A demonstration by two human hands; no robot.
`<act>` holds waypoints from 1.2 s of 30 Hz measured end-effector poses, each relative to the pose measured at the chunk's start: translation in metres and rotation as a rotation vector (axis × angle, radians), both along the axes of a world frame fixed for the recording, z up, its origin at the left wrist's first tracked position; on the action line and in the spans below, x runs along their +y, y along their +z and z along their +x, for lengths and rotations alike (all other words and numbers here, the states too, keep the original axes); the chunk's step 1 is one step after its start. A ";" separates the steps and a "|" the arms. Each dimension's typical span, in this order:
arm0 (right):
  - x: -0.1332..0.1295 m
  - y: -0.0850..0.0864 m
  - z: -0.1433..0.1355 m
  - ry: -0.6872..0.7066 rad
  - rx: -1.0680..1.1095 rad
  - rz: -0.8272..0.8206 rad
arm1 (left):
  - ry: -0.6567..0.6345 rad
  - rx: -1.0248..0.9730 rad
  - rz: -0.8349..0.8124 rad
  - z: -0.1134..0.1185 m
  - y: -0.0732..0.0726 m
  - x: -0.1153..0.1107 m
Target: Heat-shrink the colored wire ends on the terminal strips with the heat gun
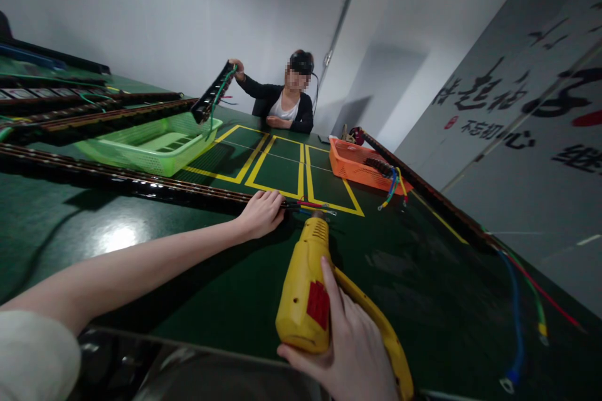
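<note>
My right hand (355,338) is wrapped around a yellow heat gun (303,288), whose metal nozzle (320,215) points away from me at some wire ends. Closed over the end of a long dark strip with copper-coloured edges (141,183) is my left hand (262,214). Red and blue wires with metal lugs (320,207) stick out past its fingers, just beyond the nozzle. Whether the nozzle touches any wire, I cannot tell.
A green basket (164,163) and more long strips (108,116) are at left. An orange basket (352,175) stands at right by another strip (423,185) with coloured wires (517,307). Across the green table (211,301), a person (286,100) holds up a short strip (214,93).
</note>
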State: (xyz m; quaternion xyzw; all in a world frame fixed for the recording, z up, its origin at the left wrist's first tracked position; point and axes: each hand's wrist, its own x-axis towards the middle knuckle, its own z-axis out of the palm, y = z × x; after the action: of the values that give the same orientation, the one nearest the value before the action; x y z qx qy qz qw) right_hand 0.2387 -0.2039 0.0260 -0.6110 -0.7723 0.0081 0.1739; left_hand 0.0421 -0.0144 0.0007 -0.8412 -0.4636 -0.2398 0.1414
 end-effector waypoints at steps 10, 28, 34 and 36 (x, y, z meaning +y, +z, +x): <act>-0.001 -0.004 -0.012 0.076 0.007 0.027 | -0.005 0.026 -0.049 -0.002 0.004 0.000; -0.001 -0.004 0.038 0.078 0.017 0.039 | -0.080 0.106 -0.015 -0.017 0.009 0.006; -0.002 -0.001 0.031 0.061 -0.002 0.030 | -0.091 0.059 -0.041 -0.016 0.008 0.007; -0.003 -0.001 0.025 0.063 0.004 0.022 | -0.085 0.051 -0.039 -0.015 0.007 0.007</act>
State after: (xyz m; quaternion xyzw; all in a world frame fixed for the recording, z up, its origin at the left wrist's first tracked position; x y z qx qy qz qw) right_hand 0.2639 -0.2066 0.0253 -0.5844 -0.7908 0.0061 0.1818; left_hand 0.0267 -0.0071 0.0079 -0.8686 -0.4282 -0.2148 0.1265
